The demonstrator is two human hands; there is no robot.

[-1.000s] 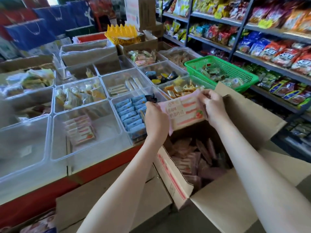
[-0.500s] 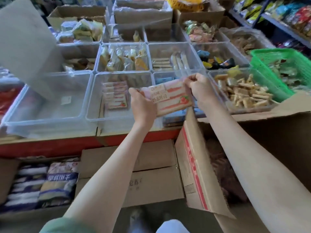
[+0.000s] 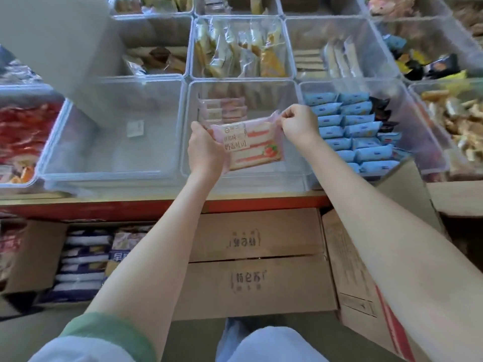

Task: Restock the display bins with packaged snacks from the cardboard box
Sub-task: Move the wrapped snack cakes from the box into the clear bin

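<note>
We hold a pink strawberry cake pack [image 3: 254,146] over the clear bin [image 3: 245,177] at the middle of the counter's [image 3: 130,207] front edge. Our left hand [image 3: 205,150] grips the pack's left end, fingers curled under it; our right hand [image 3: 298,124] pinches its upper right corner. The hands are apart, one at each end. A few matching pink packs [image 3: 222,109] lie in the bin's far left corner. Blue packets [image 3: 350,126] fill the bin just beside it on the right. The open cardboard box [image 3: 366,283] stands below the counter's front edge, under our right forearm, next to two closed cartons [image 3: 258,257].
</note>
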